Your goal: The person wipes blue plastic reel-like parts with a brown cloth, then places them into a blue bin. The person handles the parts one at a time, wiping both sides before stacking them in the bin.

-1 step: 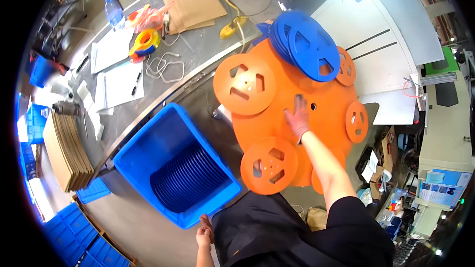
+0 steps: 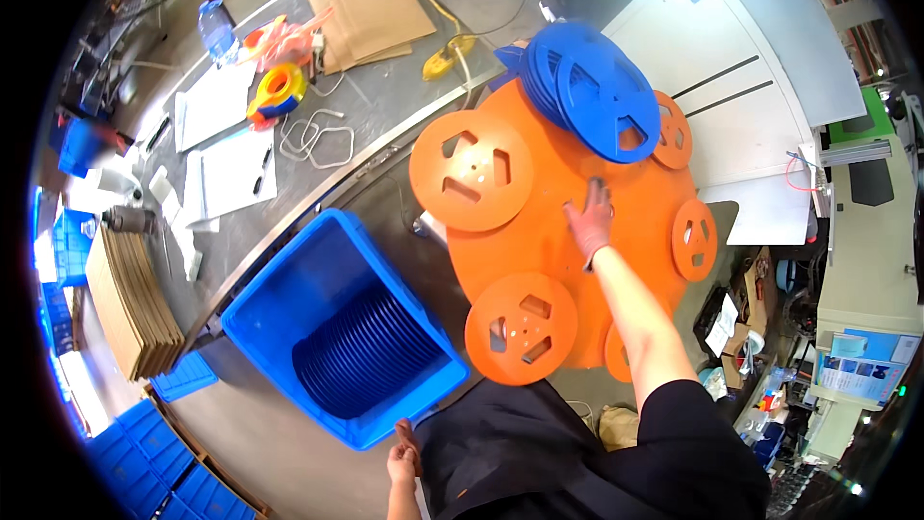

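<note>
Seen from above, the left hand [image 2: 402,462] hangs at six o'clock beside a dark apron, fingers loosely curled and holding nothing. Just above it, at about seven o'clock, a blue bin [image 2: 289,313] sits on the floor with a row of blue reels [image 2: 371,351] standing on edge inside. Toward the centre, the right hand [image 2: 590,221] — gloved in pink — lies flat with fingers spread on a big orange reel [image 2: 539,231], pressing rather than gripping it. Smaller orange reels ring it: one [image 2: 520,327] at five o'clock, one [image 2: 470,170] at its eleven o'clock edge, more at three o'clock. A stack of blue reels [image 2: 592,91] leans on its far rim at one o'clock. To shift the big reel cleanly, a palm kept flat and central would likely stop the smaller ones sliding off. Farther off, at ten o'clock — a metal bench [image 2: 385,106] with papers [image 2: 231,169], tape roll [image 2: 279,87] and flat cardboard [image 2: 371,10].
</note>
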A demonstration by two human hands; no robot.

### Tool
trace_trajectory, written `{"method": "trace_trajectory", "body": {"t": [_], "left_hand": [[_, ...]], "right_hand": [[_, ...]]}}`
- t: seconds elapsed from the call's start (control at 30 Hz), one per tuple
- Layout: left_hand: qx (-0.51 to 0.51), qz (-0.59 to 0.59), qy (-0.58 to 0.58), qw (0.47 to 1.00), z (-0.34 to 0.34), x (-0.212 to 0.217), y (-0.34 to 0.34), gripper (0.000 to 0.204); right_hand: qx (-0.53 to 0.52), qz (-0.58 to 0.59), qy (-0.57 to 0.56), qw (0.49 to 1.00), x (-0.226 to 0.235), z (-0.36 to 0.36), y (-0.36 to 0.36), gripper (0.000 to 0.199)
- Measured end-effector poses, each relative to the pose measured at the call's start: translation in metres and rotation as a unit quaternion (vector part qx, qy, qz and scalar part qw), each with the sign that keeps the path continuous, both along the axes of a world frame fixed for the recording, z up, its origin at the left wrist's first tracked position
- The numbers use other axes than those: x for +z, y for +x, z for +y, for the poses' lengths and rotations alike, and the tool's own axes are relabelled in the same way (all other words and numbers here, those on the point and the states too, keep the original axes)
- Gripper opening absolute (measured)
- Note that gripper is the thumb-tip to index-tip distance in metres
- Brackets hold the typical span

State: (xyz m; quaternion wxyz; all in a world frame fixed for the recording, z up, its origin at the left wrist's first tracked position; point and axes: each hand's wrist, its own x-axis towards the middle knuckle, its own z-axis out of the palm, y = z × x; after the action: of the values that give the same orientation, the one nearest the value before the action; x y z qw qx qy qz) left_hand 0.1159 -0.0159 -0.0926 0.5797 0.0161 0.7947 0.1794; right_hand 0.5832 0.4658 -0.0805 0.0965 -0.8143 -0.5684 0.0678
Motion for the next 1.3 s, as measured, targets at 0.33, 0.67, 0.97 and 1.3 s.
{"method": "trace_trajectory", "body": {"t": [0.33,0.67,0.97,1.3], "left_hand": [[-0.264,-0.036,0.003,0.964,0.079,0.026,0.126,0.033],[-0.185,-0.033,0.061,0.980,0.112,0.043,0.088,0.034],[-0.197,-0.049,0.176,0.963,0.065,0.029,0.024,0.032],[-0.079,0.005,0.183,0.980,0.029,0.082,-0.091,0.029]], "right_hand": [[0.088,-0.271,-0.291,0.913,0.060,0.113,0.119,0.067],[0.359,0.024,-0.096,0.928,0.126,-0.031,0.043,0.041],[0.440,0.052,-0.022,0.896,0.206,-0.212,-0.098,0.027],[0.521,0.051,0.020,0.852,0.269,-0.285,-0.220,0.037]]}}
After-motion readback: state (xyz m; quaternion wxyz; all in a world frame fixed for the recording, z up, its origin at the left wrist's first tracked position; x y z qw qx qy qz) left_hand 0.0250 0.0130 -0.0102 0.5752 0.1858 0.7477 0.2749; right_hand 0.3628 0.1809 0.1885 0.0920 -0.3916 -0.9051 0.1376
